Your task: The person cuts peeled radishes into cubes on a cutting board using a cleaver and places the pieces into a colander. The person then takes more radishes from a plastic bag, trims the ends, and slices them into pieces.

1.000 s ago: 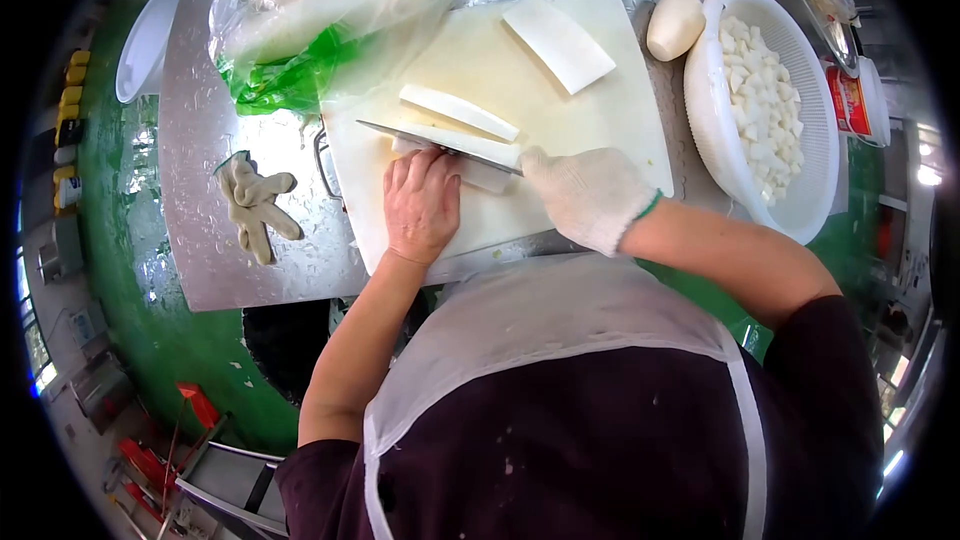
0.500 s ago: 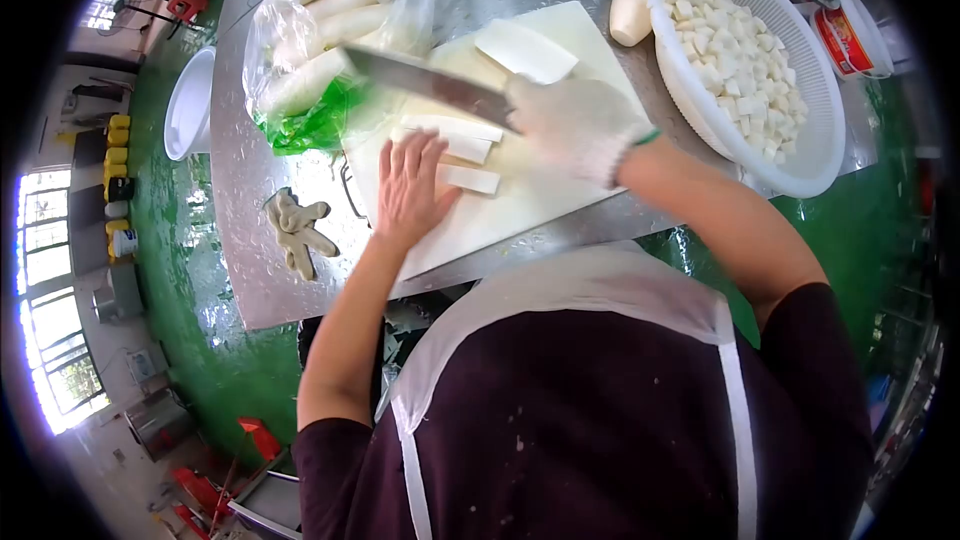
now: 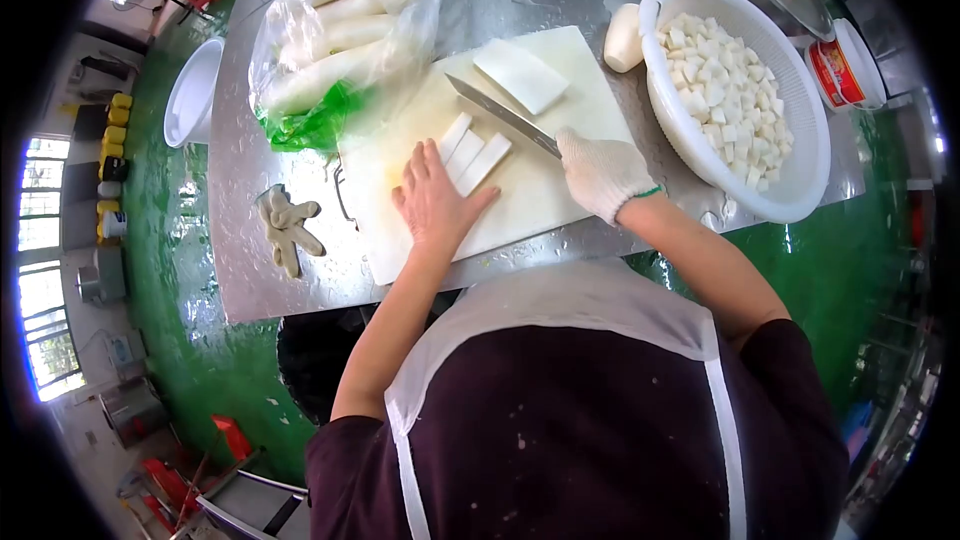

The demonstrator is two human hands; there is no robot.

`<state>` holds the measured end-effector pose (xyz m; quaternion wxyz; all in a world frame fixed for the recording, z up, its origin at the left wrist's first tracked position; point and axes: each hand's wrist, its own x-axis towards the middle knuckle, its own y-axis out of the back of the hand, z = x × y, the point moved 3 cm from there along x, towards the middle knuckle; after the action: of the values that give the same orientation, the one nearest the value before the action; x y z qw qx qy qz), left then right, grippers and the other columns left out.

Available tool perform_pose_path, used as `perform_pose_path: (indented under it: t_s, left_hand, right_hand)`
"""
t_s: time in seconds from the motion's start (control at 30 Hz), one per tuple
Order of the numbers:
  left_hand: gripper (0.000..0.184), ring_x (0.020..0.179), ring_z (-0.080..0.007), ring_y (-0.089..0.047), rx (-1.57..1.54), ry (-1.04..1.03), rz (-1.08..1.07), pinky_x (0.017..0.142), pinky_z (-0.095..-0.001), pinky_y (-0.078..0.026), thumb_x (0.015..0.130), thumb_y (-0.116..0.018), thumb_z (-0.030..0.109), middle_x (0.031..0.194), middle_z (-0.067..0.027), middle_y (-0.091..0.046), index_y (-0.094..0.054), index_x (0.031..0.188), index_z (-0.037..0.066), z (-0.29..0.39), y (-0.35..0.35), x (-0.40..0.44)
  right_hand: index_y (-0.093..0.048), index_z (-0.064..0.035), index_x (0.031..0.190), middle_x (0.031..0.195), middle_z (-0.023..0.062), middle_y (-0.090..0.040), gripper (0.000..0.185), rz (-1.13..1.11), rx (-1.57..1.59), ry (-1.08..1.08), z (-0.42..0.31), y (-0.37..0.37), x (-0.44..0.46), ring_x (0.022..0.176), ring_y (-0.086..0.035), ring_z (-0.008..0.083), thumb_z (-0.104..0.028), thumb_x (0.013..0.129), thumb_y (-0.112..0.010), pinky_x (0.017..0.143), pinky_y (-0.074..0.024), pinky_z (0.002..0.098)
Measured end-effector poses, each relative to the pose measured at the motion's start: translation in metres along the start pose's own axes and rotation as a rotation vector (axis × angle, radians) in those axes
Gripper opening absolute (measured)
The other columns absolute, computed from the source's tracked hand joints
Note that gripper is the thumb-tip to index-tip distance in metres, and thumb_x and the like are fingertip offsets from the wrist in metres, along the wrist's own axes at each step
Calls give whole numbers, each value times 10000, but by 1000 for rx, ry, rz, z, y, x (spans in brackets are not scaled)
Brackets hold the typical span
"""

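A clear plastic bag with a green patch [image 3: 320,122], full of peeled white radishes [image 3: 350,35], lies on the table [image 3: 240,275] and crowds the far left corner of the cutting board [image 3: 545,185]. A crumpled work glove [image 3: 290,227] lies left of the board; to the right, a peeled radish piece [image 3: 622,42] sits against a white colander [image 3: 806,175] of radish cubes [image 3: 722,90], with a red-labelled bucket [image 3: 850,70] beyond. On the board, a thick radish slab [image 3: 521,75] lies past the radish strips [image 3: 482,162]. The bare left hand [image 3: 436,202] lies palm down beside the strips, fingers forward, thumb splayed, its grip spread. The gloved right hand [image 3: 605,175] wraps its grip around the handle of a knife [image 3: 500,116], blade slanting forward-left between slab and strips.
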<state>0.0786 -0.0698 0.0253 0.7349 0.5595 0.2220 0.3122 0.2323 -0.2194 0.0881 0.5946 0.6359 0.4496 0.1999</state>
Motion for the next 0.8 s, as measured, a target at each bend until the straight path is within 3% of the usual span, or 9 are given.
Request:
perform_pose_path:
  t_s: [0.1,0.2,0.37,0.47,0.67,0.8]
  left_hand:
    - [1092,1351,-366,-325,-55,-89,64,1074,-464,-308,637,-822,483,1462,-231,-347,-292,1429,-51,-34,-8,-13]
    - [1069,1322,-373,-347,-191,-144,136,1096,-465,-286,653,-825,440,1425,-228,-381,-287,1429,-60,-34,-23,-17]
    - [884,1226,-390,-399,-231,-125,156,1070,-461,-317,692,-787,314,1316,-227,-440,-360,1363,-72,-37,-29,-21]
    - [800,1173,-399,-417,-270,-138,201,1042,-468,-336,703,-761,255,1271,-233,-453,-388,1327,-78,-40,-31,-27]
    - [793,1154,-415,-414,-285,-126,224,1027,-474,-342,703,-761,220,1266,-247,-442,-377,1328,-80,-36,-29,-34]
    - [793,1165,-417,-406,-324,-115,211,1026,-478,-342,709,-762,212,1275,-248,-432,-364,1332,-77,-39,-19,-44]
  right_hand:
    - [-500,-11,1014,747,221,-649,184,22,-24,79,-5,-6,4,722,-645,424,-111,877,-427,656,-488,532]
    - [-479,-20,981,727,214,-642,139,-9,-33,116,-13,-13,-1,694,-636,424,-113,881,-451,636,-484,528]
    - [-469,-20,992,716,207,-640,146,-3,-30,114,-15,-4,3,649,-626,418,-115,881,-464,614,-483,521]
    - [-464,-14,983,712,208,-638,154,183,53,209,-36,25,-9,641,-621,422,-133,886,-482,604,-476,521]
    - [-461,-12,975,691,197,-627,171,-53,-17,208,-18,-27,25,650,-624,418,-165,904,-492,597,-473,516]
    - [-467,-10,997,720,203,-640,171,-47,-47,203,-30,-4,21,674,-633,412,-151,903,-488,612,-480,511]
